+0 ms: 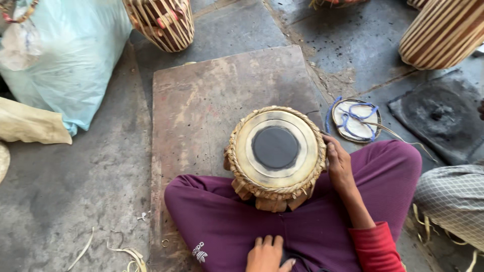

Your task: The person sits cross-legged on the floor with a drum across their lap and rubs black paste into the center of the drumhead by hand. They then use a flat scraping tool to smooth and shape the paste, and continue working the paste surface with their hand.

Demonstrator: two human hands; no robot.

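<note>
The left hand (266, 253) lies nearest, fingers loosely spread and flat on the purple trouser leg (227, 221), holding nothing — just beyond it the small drum (276, 151) stands upright between the crossed legs, black disc facing up. The right hand (339, 163) curls against the drum's right rim, gripping its braided edge. Farther off, left of both hands, a pale blue sack (75, 55) slumps beside a tan bag (30, 123) — no label legible
</note>
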